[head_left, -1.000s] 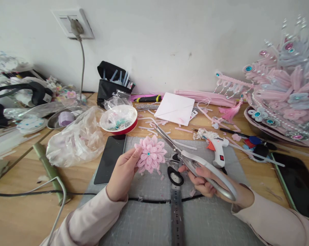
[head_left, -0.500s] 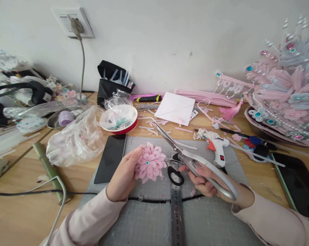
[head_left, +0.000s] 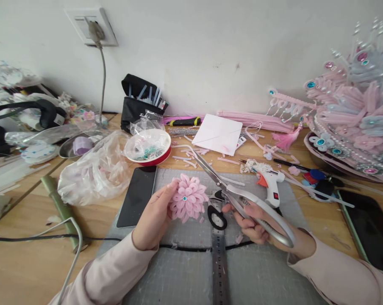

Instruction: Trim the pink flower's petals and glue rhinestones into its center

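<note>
My left hand (head_left: 153, 218) holds a pink layered flower (head_left: 188, 197) with a teal gem at its centre, fingers closed on its left side, above the grey cutting mat (head_left: 179, 271). My right hand (head_left: 258, 224) grips the silver handles of large scissors (head_left: 242, 199). Their closed blades point up and left, passing just right of the flower. Small black-handled scissors (head_left: 217, 218) and a steel ruler (head_left: 219, 267) lie on the mat between my hands.
A black phone (head_left: 137, 195) lies left of the flower, beside a crumpled plastic bag (head_left: 94, 173) and a red-rimmed bowl of beads (head_left: 147, 147). A white glue gun (head_left: 269, 186), pink strips, white paper (head_left: 217, 134) and a pink ornate headdress (head_left: 353, 114) sit right. A cable (head_left: 51, 239) crosses the desk.
My left hand turned and tilted the pink flower slightly, lowering it then bringing it back up. The right hand and large scissors stayed almost still.
</note>
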Motion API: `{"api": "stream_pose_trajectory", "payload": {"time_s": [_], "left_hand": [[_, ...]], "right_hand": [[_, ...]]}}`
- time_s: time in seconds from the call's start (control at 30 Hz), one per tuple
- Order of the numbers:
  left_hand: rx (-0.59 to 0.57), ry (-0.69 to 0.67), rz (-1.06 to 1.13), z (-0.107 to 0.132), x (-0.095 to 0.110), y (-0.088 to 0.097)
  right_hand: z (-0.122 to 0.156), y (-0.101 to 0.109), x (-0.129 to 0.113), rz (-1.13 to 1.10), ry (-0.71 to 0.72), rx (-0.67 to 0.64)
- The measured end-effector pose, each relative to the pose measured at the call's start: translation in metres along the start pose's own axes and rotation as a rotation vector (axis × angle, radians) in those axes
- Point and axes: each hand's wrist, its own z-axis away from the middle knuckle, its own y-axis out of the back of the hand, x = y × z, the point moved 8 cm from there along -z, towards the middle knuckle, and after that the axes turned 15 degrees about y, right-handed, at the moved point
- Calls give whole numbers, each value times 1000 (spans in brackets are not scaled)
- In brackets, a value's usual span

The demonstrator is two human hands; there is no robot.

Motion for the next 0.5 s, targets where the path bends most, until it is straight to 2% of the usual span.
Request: {"api": "stream_pose_trajectory", "payload": {"time_s": [0.17,0.5], "left_hand": [[65,75,130,0,-3,4],[24,62,115,-1,-2,0]], "right_hand": [[0,0,-1,15,7,-11],[-1,2,2,-7,-2,-20]]}}
